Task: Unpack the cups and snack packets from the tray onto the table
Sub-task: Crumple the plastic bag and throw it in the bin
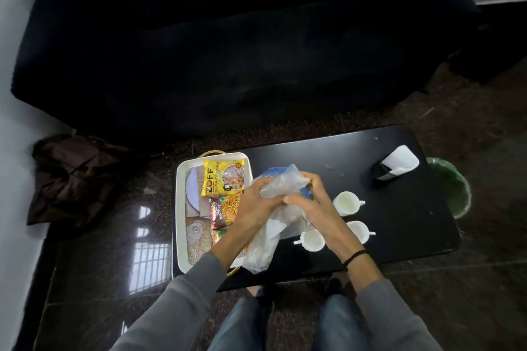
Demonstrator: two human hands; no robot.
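Cups, three of them, stand on the black counter right of the white tray, which holds the snack packets. Left hand and right hand both grip a clear plastic bag above the counter. Best to steady it, lowering gently clear of the cups.

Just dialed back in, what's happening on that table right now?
A person stands at the black table, both hands busy with a clear plastic bag: the left hand and right hand grip it above something blue. Three white cups already sit on the table to the right. The white tray still holds snack packets, including a yellow packet and a mixture packet.
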